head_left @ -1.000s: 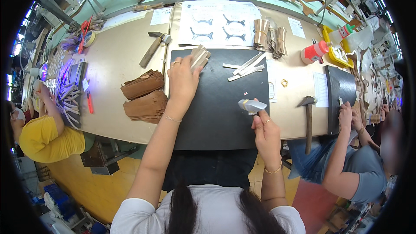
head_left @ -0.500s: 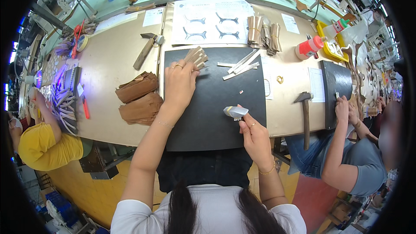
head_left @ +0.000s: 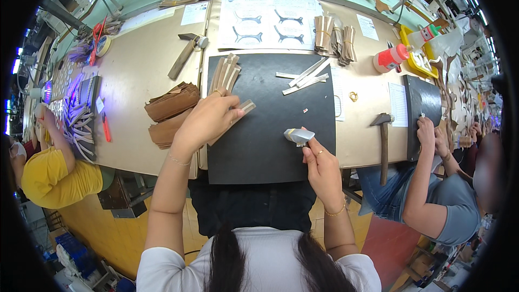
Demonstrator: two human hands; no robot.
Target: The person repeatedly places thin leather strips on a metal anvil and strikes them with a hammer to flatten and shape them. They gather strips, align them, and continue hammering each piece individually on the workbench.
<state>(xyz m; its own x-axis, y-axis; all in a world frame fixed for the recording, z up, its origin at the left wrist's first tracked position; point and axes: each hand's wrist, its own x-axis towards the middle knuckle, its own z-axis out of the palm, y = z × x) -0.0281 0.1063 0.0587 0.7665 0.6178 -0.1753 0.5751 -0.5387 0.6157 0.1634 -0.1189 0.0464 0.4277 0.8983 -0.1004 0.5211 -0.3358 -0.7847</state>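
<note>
Over the left side of the black mat [head_left: 270, 162], my left hand [head_left: 210, 116] is closed on a pale leather-like strip [head_left: 247, 106]. One end of it sticks out past the fingertips; the rest runs under the hand. Just beyond lies a stack of brown-beige strips [head_left: 225, 73]. My right hand [head_left: 323, 165] grips a silver, tape-wrapped hand tool [head_left: 299, 136] above the mat's right part. What kind of tool it is I cannot make out. White strips [head_left: 307, 79] lie crossed at the mat's far right, and a tiny pale scrap [head_left: 305, 111] rests nearer.
Left of the mat are brown leather pieces [head_left: 172, 102] in two piles and a hammer [head_left: 188, 57]. To the right stand another hammer [head_left: 383, 140], a red-capped bottle [head_left: 390, 58] and a yellow tray [head_left: 417, 57]. Co-workers sit on both sides.
My left hand has come back toward me from the strip stack and now has a strip in it. The right hand and its tool have hardly moved.
</note>
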